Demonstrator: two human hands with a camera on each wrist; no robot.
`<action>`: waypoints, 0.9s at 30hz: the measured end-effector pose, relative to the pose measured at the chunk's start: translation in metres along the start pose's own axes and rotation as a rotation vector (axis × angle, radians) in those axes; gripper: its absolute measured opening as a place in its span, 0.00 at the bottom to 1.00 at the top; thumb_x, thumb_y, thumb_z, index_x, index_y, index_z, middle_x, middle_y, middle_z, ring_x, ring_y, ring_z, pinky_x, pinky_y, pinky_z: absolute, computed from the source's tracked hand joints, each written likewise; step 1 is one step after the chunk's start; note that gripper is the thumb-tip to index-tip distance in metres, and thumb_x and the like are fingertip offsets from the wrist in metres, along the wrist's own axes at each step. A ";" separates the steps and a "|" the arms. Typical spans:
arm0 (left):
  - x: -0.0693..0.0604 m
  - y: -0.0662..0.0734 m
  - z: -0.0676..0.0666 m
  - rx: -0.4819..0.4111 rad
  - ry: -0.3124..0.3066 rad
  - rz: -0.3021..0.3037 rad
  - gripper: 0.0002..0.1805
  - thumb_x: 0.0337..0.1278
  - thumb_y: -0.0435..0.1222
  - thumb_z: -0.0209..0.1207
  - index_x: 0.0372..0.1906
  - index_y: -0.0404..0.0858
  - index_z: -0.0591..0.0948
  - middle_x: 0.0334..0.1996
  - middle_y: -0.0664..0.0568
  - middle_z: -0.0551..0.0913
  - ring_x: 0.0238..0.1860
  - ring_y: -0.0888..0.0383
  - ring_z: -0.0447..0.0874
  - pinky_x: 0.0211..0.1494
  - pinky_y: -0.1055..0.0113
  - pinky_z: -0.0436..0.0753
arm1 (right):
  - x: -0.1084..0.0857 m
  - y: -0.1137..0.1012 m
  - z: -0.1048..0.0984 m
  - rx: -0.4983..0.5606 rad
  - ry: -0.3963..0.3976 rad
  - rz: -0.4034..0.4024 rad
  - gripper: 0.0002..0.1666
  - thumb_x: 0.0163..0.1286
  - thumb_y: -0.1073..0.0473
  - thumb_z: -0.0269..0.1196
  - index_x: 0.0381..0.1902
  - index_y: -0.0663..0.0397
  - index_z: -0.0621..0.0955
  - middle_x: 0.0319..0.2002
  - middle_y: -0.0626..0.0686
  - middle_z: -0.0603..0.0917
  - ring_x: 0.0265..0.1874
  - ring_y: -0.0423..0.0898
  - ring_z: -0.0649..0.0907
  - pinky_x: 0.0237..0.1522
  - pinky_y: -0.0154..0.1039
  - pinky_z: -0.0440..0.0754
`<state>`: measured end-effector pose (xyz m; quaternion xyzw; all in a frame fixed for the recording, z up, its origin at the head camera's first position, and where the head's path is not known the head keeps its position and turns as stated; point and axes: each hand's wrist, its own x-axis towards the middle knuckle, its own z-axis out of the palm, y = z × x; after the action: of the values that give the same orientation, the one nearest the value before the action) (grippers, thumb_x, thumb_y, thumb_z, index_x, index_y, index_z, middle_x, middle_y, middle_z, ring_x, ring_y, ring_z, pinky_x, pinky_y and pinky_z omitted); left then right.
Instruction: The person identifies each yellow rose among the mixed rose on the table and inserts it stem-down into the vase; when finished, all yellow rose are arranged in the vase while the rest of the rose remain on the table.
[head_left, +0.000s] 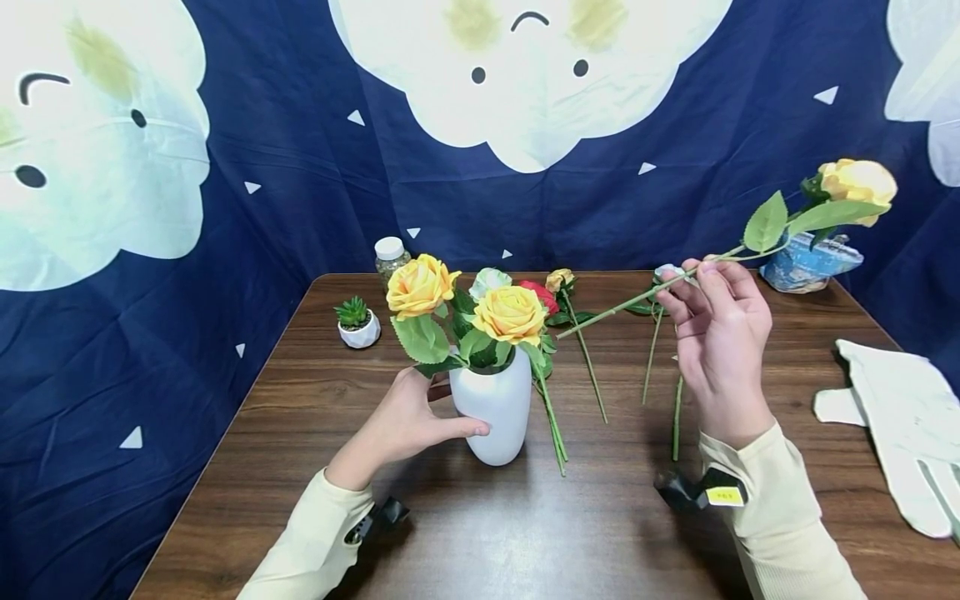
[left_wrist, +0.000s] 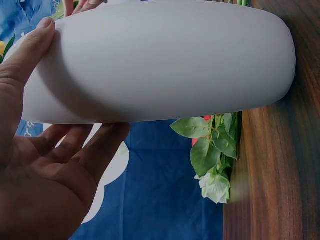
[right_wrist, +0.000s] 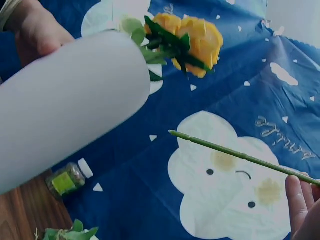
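A white vase (head_left: pixel 491 408) stands on the table with two yellow roses (head_left: pixel 510 314) in it. My left hand (head_left: pixel 408 421) grips its left side, thumb across the front; the left wrist view shows the thumb and fingers around the vase (left_wrist: pixel 165 60). To the right of the vase and above the table, my right hand (head_left: pixel 723 342) pinches the stem of another yellow rose (head_left: pixel 857 187), bloom at upper right. The bare stem end points toward the vase, apart from it; the right wrist view also shows the stem (right_wrist: pixel 230 151) clear of the vase (right_wrist: pixel 75 100).
Several flowers lie behind and right of the vase, among them a red one (head_left: pixel 538 296) and a small yellow one (head_left: pixel 559 280). A potted succulent (head_left: pixel 359 325) and a lidded jar (head_left: pixel 392 260) stand at back left. A blue pouch (head_left: pixel 806 265) and white gloves (head_left: pixel 900 425) are at right.
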<state>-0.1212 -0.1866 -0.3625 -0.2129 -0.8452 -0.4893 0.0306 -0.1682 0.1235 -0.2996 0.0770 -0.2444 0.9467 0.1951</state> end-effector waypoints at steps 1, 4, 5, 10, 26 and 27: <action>0.000 0.000 0.000 0.001 0.001 -0.001 0.45 0.43 0.35 0.82 0.69 0.33 0.74 0.61 0.43 0.82 0.61 0.46 0.83 0.63 0.56 0.85 | -0.002 0.000 0.001 0.005 -0.002 0.001 0.05 0.74 0.79 0.55 0.37 0.74 0.77 0.29 0.64 0.86 0.25 0.54 0.90 0.25 0.42 0.91; 0.000 0.000 0.000 -0.001 0.001 -0.005 0.45 0.43 0.35 0.82 0.69 0.33 0.74 0.61 0.43 0.82 0.61 0.45 0.82 0.63 0.55 0.85 | -0.006 -0.002 0.004 0.018 -0.013 0.003 0.06 0.74 0.79 0.55 0.37 0.73 0.77 0.29 0.64 0.86 0.25 0.54 0.90 0.25 0.42 0.91; 0.000 0.000 0.000 -0.001 0.001 -0.005 0.45 0.43 0.35 0.82 0.69 0.33 0.74 0.61 0.43 0.82 0.61 0.45 0.82 0.63 0.55 0.85 | -0.007 -0.002 0.005 0.025 -0.019 0.002 0.06 0.74 0.79 0.55 0.37 0.73 0.78 0.29 0.64 0.86 0.25 0.54 0.90 0.25 0.42 0.91; 0.000 0.000 0.000 -0.009 0.000 -0.006 0.45 0.43 0.35 0.82 0.69 0.33 0.74 0.62 0.43 0.82 0.62 0.44 0.82 0.63 0.55 0.85 | -0.014 -0.004 0.009 0.050 -0.046 0.001 0.04 0.74 0.80 0.55 0.38 0.74 0.77 0.30 0.65 0.85 0.25 0.56 0.89 0.25 0.43 0.91; 0.000 0.000 0.000 -0.010 0.000 0.005 0.45 0.44 0.35 0.82 0.70 0.34 0.73 0.62 0.43 0.81 0.62 0.45 0.82 0.62 0.53 0.85 | -0.041 -0.005 0.023 -0.063 -0.125 -0.065 0.03 0.72 0.75 0.63 0.37 0.68 0.79 0.32 0.60 0.87 0.29 0.52 0.90 0.28 0.38 0.90; 0.000 0.000 0.000 -0.006 0.001 0.006 0.45 0.44 0.35 0.82 0.70 0.34 0.73 0.62 0.43 0.82 0.62 0.45 0.82 0.62 0.53 0.85 | -0.042 -0.004 0.022 -0.032 -0.145 -0.053 0.02 0.72 0.76 0.62 0.38 0.70 0.79 0.32 0.61 0.87 0.30 0.54 0.90 0.29 0.40 0.90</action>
<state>-0.1210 -0.1865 -0.3629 -0.2156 -0.8429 -0.4919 0.0317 -0.1270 0.1023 -0.2888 0.1485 -0.2708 0.9292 0.2031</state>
